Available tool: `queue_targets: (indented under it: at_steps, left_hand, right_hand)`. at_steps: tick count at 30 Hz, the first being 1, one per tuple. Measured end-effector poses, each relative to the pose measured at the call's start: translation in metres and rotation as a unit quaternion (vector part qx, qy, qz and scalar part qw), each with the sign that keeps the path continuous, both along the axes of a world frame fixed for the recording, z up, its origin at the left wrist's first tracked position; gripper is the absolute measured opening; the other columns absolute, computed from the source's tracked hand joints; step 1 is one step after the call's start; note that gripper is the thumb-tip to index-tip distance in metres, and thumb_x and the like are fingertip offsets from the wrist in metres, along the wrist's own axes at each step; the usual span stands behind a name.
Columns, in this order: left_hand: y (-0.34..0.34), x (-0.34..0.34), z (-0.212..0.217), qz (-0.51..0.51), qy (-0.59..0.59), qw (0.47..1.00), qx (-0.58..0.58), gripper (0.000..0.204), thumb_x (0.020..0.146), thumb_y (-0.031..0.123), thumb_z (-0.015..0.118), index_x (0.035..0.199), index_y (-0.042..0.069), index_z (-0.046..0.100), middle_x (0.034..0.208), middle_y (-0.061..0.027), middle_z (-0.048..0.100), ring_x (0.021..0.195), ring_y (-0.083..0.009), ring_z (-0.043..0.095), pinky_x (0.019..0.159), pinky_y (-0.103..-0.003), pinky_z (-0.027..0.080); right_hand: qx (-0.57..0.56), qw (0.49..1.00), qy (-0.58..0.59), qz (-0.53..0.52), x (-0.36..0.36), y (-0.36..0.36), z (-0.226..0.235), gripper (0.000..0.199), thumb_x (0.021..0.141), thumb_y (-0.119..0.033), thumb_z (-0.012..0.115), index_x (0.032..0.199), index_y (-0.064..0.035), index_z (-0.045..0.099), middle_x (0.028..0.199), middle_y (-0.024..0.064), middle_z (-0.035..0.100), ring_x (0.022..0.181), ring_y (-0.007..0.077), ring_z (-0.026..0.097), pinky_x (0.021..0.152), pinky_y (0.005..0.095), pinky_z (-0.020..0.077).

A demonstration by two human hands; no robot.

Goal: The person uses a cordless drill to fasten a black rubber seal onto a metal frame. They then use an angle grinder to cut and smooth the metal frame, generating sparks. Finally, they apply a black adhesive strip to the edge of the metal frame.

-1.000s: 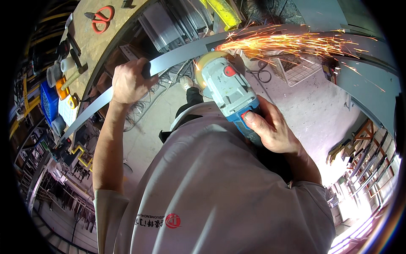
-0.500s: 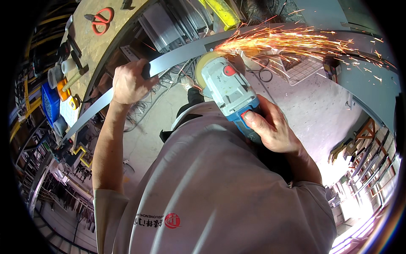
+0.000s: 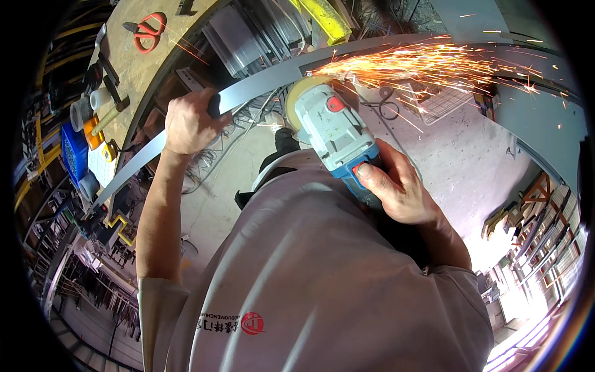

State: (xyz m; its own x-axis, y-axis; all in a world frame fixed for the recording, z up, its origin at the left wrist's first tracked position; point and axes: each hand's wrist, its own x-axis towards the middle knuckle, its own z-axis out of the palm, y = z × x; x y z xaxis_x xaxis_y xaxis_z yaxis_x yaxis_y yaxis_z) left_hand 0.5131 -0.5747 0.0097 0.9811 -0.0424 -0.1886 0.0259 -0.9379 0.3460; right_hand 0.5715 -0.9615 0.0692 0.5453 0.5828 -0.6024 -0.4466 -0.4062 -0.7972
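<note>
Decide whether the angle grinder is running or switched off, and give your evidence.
Running. A stream of orange sparks flies from where the angle grinder, held by the right hand, meets the metal strip gripped by the left hand.

Wooden workbench (image 3: 133,62) upper left w/ red-handled scissors (image 3: 147,31) on top. Along its left edge: white cup (image 3: 99,97), orange item (image 3: 93,131), blue bin (image 3: 73,155). Yellow bar (image 3: 325,18) top centre. Wire grid (image 3: 443,102) on concrete floor (image 3: 458,167); racks at right, prob. tool storage (image 3: 545,217).
</note>
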Motion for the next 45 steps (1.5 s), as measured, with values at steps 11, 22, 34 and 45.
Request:
queue_targets:
  at_steps: [11,22,34,45]
  left_hand:
    - [0.0,0.001,0.0,0.001,-0.004,1.0,-0.001,0.032,0.071,0.023,0.083,0.093,0.003,0.069,0.071,-0.014,0.065,0.067,-0.0346,0.067,0.061,-0.042,0.053]
    - [0.0,-0.001,-0.001,0.004,0.0,1.0,-0.001,0.033,0.071,0.022,0.084,0.093,0.003,0.069,0.072,-0.0136,0.064,0.068,-0.035,0.066,0.062,-0.042,0.053]
    - [0.002,0.001,-0.001,-0.005,-0.008,1.0,-0.008,0.032,0.07,0.021,0.083,0.091,0.003,0.068,0.07,-0.0143,0.063,0.066,-0.0359,0.066,0.062,-0.043,0.053]
    - [0.008,0.0,-0.005,-0.013,-0.001,1.0,-0.02,0.032,0.07,0.023,0.083,0.088,0.003,0.066,0.07,-0.0154,0.062,0.067,-0.0372,0.065,0.062,-0.043,0.052]
  right_hand:
    - [-0.017,1.0,0.014,0.014,0.003,0.002,0.004,0.046,0.102,-0.042,0.068,0.118,0.0002,0.062,0.099,0.0138,0.069,0.094,0.0228,0.065,0.084,0.0378,0.0506]
    - [-0.011,0.999,0.03,-0.001,0.003,0.004,0.007,0.043,0.102,-0.039,0.069,0.117,0.0005,0.061,0.095,0.0124,0.068,0.09,0.02,0.064,0.081,0.0364,0.0506]
    - [-0.026,0.999,0.018,0.013,0.002,0.003,0.005,0.046,0.102,-0.042,0.068,0.12,-0.0002,0.062,0.101,0.0153,0.068,0.095,0.0257,0.065,0.086,0.0388,0.0502]
    - [-0.002,0.999,0.05,-0.012,0.002,0.008,0.007,0.042,0.103,-0.036,0.069,0.122,-0.0001,0.061,0.101,0.0106,0.069,0.095,0.0178,0.064,0.086,0.0344,0.0506]
